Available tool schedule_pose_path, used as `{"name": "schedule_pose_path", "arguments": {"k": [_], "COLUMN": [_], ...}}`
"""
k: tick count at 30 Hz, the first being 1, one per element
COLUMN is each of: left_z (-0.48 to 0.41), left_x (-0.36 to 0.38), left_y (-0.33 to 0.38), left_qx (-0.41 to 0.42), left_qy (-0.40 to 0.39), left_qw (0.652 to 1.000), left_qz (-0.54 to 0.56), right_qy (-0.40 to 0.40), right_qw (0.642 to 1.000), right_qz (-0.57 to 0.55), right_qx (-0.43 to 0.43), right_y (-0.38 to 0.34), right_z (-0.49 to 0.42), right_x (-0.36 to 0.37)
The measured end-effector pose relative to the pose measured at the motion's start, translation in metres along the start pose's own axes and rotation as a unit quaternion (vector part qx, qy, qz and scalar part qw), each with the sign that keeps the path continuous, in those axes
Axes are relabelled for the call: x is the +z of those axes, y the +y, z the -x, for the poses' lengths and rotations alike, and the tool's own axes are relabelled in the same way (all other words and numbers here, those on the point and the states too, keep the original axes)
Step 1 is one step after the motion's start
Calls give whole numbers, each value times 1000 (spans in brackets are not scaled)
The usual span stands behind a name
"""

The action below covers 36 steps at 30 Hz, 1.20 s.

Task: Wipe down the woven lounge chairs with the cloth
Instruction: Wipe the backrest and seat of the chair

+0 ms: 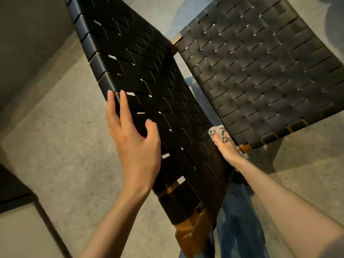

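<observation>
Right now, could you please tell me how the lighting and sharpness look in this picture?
Head view: dim light; the right woven panel catches a soft sheen, the left woven panel is near black; wide-angle bending at the edges; the cloth looks slightly blurred.

One wide-angle camera on the person's head looks steeply down from close range. It faces the woven chair back (pixel 141 71) and seat (pixel 260 62), with the floor (pixel 55 146) beneath them.

A lounge or patio — woven strap chairs (pixel 260 67) on a speckled concrete floor (pixel 65 146).
</observation>
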<state>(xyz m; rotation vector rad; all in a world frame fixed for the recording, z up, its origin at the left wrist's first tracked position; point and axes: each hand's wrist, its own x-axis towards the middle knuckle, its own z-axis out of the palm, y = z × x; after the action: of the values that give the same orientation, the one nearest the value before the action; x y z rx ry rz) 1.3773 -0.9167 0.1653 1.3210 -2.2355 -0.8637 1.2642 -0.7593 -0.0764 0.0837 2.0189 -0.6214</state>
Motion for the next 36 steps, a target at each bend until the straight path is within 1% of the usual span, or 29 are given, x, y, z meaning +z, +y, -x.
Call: {"name": "schedule_pose_path", "arguments": {"k": [4, 7, 10, 12, 15, 17, 19, 21, 23, 24, 27, 29, 34, 36], "left_z": [0, 1, 1, 1, 1, 0, 0, 0, -1, -3, -9, -13, -32, -41], "left_x": [1, 0, -1, -1, -3, -4, -6, -9, -11, -12, -9, -6, -6, -6], "left_y": [0, 3, 5, 5, 6, 7, 9, 9, 6, 4, 3, 4, 1, -2], "left_qx": [-8, -17, -22, -25, -23, -28, -42, -42, -27, -22, -14, -11, -14, -15], "left_qy": [2, 0, 4, 1, 1, 4, 18, 35, 43, 40, 5, -10, -7, -10], "left_qw": [1000, 1000, 999, 999, 999, 999, 996, 994, 995, 996, 999, 999, 1000, 1000], "left_qz": [17, 23, 25, 29, 37, 47, 78, 97, 87, 77, 50, 39, 14, 6], "right_qy": [32, 20, 1, -27, -78, -92, -87, -81, -61, -51, -36, -24, 9, 15], "right_qw": [999, 1000, 997, 991, 973, 958, 947, 944, 942, 945, 969, 979, 996, 998], "right_qz": [18, -17, -73, -115, -163, -152, -96, -64, -48, -47, -59, -46, -10, 9], "right_qx": [29, 11, -32, -62, -140, -226, -295, -313, -326, -320, -235, -199, -91, -61], "right_y": [-1, -4, -17, -25, -40, -50, -56, -60, -61, -61, -60, -57, -43, -35], "right_z": [0, 23, 69, 113, 190, 229, 250, 249, 234, 222, 176, 139, 51, 19], "right_x": [2, -1, -7, -11, -14, -17, -16, -13, -10, -7, 2, 5, 7, 6]}}
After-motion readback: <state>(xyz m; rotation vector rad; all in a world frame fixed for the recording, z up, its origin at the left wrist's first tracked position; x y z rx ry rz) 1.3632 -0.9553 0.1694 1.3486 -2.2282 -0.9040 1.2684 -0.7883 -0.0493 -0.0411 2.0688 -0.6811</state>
